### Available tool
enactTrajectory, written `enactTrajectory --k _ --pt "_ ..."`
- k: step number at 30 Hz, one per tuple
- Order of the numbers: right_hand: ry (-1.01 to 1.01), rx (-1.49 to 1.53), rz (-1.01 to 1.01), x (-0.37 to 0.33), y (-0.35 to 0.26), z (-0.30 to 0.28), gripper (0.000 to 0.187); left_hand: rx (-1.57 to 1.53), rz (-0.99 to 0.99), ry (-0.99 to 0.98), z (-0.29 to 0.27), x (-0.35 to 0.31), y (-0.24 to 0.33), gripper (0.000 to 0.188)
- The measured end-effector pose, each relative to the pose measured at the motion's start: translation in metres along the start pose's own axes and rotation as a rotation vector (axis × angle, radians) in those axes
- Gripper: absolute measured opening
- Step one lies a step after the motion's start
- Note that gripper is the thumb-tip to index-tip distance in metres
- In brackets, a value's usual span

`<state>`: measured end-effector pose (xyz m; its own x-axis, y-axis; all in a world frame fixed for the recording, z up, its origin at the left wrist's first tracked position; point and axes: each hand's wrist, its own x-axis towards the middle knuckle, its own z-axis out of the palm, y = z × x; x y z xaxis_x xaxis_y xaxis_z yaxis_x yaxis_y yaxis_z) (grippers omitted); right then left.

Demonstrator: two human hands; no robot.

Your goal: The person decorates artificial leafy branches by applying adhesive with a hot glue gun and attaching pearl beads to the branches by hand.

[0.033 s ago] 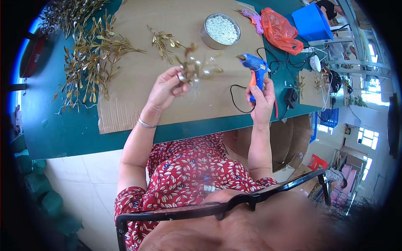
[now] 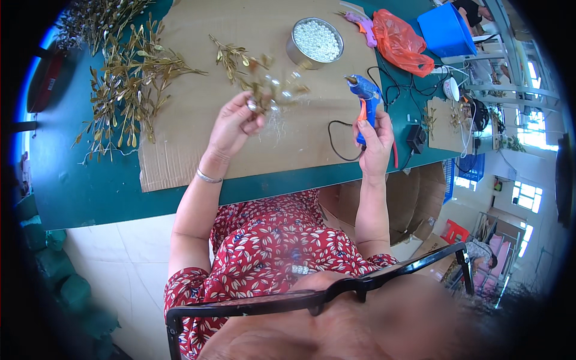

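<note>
My left hand (image 2: pixel 233 123) pinches a small gold-leaf sprig (image 2: pixel 273 93) above the cardboard sheet (image 2: pixel 198 120); my right hand (image 2: pixel 375 141), fingers wrapped closed, grips the blue glue gun (image 2: pixel 366 99), right of the sprig, near the tin of pearl beads (image 2: pixel 315 42).

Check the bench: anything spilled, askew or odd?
Nothing spilled. The round metal tin of white beads sits upright and full. Only untidiness: the black cord of the blue hot glue gun loops loosely across the brown cardboard sheet.
</note>
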<state>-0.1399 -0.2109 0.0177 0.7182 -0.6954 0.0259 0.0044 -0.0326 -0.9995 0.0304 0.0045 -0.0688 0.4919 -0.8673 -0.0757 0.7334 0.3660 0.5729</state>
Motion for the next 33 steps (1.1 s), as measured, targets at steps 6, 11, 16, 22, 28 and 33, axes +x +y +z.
enactTrajectory --k 6,11,16,22,28,33 --pt "-0.083 -0.450 0.075 -0.008 0.042 -0.003 0.025 -0.264 0.357 0.177 -0.007 -0.004 0.016 0.019" --pt "-0.163 -0.908 -0.120 -0.009 0.053 0.014 0.022 -0.227 0.345 0.011 -0.006 -0.002 0.016 0.016" --pt "-0.169 -0.940 0.006 -0.007 0.051 0.013 0.028 -0.106 0.331 0.152 0.002 -0.001 0.012 0.028" --pt "-0.320 -0.957 0.103 0.007 0.031 0.003 0.044 -0.084 0.300 0.178 0.002 -0.004 0.010 0.028" --pt "-0.298 -0.761 -0.268 0.101 -0.015 0.016 0.024 -0.074 0.278 0.154 0.010 -0.004 0.015 0.014" --pt "-0.397 -1.011 -0.371 0.189 0.020 0.054 0.020 -0.015 0.230 0.141 0.011 0.004 0.009 0.018"
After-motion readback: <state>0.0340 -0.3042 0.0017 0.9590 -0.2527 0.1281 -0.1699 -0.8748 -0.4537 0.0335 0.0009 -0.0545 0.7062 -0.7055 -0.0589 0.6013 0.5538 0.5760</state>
